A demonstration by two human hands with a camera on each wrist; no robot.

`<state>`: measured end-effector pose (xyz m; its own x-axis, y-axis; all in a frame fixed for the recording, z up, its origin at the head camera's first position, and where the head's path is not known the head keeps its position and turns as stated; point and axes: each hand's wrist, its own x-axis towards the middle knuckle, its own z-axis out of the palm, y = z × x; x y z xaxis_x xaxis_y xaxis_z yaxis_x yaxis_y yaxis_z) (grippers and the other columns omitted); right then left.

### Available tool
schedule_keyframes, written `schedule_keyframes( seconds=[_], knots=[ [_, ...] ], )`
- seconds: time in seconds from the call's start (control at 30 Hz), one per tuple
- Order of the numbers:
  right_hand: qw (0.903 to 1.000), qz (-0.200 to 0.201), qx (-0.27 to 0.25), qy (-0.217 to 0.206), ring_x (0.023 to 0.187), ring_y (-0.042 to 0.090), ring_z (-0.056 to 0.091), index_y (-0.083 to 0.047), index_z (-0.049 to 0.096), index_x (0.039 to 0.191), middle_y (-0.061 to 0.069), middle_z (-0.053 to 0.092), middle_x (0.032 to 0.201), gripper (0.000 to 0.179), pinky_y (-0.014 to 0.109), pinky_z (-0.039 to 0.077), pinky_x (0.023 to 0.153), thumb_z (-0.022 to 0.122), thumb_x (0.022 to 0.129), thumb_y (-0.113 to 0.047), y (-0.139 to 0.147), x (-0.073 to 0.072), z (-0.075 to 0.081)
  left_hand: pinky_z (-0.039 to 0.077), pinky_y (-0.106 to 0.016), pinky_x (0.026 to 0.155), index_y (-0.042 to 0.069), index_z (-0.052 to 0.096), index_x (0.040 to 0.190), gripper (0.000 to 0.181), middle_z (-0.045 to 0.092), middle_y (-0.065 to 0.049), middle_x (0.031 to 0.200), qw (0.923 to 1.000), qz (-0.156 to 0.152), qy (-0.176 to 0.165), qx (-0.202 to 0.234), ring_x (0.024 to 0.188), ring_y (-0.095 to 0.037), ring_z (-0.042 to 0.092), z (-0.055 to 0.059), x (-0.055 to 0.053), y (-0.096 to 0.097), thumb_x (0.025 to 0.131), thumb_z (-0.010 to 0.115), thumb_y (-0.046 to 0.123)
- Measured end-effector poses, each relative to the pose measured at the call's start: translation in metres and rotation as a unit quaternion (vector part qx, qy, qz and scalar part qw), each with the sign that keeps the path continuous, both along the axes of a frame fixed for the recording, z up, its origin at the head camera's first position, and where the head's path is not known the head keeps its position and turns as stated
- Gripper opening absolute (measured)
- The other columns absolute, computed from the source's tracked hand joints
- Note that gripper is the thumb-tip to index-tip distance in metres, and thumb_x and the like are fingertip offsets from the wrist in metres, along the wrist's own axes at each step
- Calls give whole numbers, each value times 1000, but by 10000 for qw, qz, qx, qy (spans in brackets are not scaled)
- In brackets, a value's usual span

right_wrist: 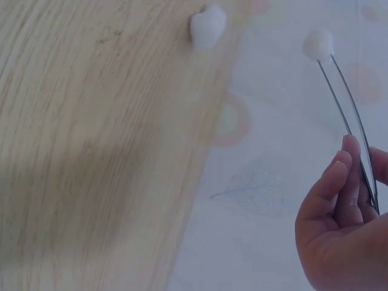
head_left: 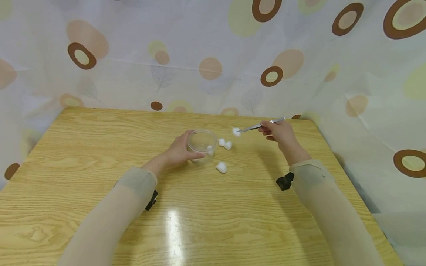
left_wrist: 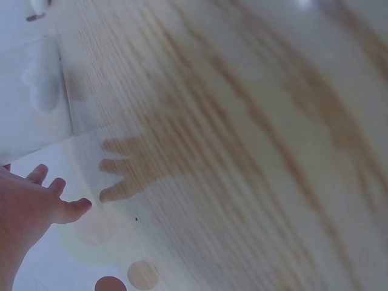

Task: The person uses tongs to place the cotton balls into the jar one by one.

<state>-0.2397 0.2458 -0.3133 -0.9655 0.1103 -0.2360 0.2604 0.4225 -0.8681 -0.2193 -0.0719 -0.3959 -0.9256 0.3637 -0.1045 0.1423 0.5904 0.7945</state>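
My left hand (head_left: 179, 150) grips a clear round plastic container (head_left: 200, 139), thumb along the near side and fingers round the far side. White cotton balls (left_wrist: 43, 88) show through its wall in the left wrist view. In my right hand (head_left: 279, 133) I pinch metal tweezers (head_left: 254, 127) between thumb and fingers. Their tips hold one cotton ball (head_left: 236, 132) above the table, to the right of the container. Two cotton balls (head_left: 227, 145) lie side by side just right of the container, and another cotton ball (head_left: 221, 167) lies nearer to me.
The wooden table (head_left: 206, 221) reaches back to a patterned curtain (head_left: 186, 85) hanging along its far edge. More of this curtain (head_left: 376, 129) hangs on the right side. Black wrist cameras (head_left: 285, 181) are strapped under both sleeves.
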Motion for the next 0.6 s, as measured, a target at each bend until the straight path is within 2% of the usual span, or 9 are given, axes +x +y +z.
schedule_keyframes(
  seconds=[0.2, 0.43, 0.6],
  knots=[
    [9992, 66, -404, 43, 63, -3, 58, -7, 60, 103, -21, 63, 60, 26, 19, 47, 67, 55, 94, -31, -10, 0, 9, 25, -54, 110, 9, 18, 148, 96, 30, -15, 149, 10000, 8, -14, 26, 138, -36, 23, 1, 1, 0, 77, 75, 40],
    [9974, 122, -717, 5, 63, -2, 59, -17, 62, 88, -19, 64, 61, 14, 18, 46, 65, 57, 93, -29, -24, 1, 17, 24, -55, 110, 11, 17, 148, 97, 30, -14, 148, 10000, 39, -66, 53, 138, -36, 23, -1, 0, 0, 76, 75, 41],
    [9969, 215, -754, -18, 64, -1, 59, -15, 62, 89, -18, 65, 62, 16, 18, 46, 65, 58, 92, -30, -34, 2, 23, 24, -55, 110, 10, 18, 148, 97, 30, -14, 149, 10000, 28, -9, 50, 138, -36, 23, -2, -1, 0, 77, 75, 41]
  ],
)
